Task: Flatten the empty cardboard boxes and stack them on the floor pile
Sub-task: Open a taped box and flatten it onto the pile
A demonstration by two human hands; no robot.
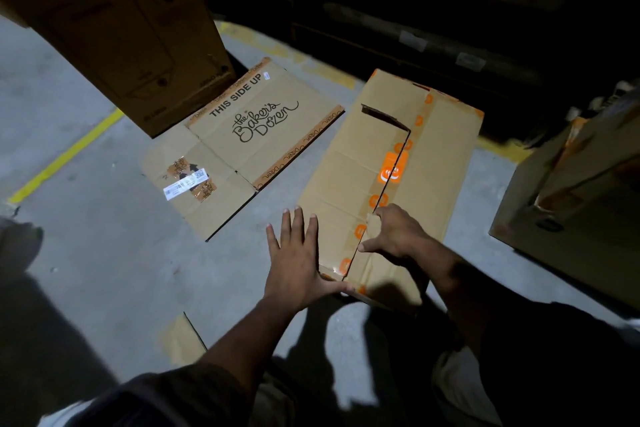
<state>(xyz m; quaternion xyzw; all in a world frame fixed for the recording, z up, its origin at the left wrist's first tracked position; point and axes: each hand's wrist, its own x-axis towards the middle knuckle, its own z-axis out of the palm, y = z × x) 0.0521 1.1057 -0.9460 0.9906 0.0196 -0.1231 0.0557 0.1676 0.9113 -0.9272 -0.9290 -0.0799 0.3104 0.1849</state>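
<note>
- Fingers (290,222) of the left hand (294,262): straight and spread, palm down, thumb lying along the near left corner of the orange-taped box (349,184); nothing gripped.
- Fingers (375,218) of the right hand (398,236): curled over the taped centre seam of the orange-taped box, knuckles up, seemingly gripping the flap edge there; the tips are hidden, so how firm the hold is cannot be told.
- Orange-taped box: lies on the floor (104,236) directly ahead of both hands, long axis running away from the person and leaning slightly right. Seam partly split, flap lifted at the far end; not yet fully flat by the look of it.
- Nearer hand: the right, already on the seam; the left sits at the box's near left edge. Judgement: the next press or pull runs along the seam, away from the fingers.
- Printed flat box (263,135): one, fully flattened, just left of the orange-taped box, not touching it; probably the start of the floor pile.
- Standing box (138,38): one, upright, far left of the orange-taped box, overlapping the printed flat box's far corner.
- Side box (571,204): one, unflattened, right of the orange-taped box, well apart.
- Cardboard scrap (183,340): one, near left of the orange-taped box, part hidden by the left arm.
- Count: five cardboard pieces; two hands.
</note>
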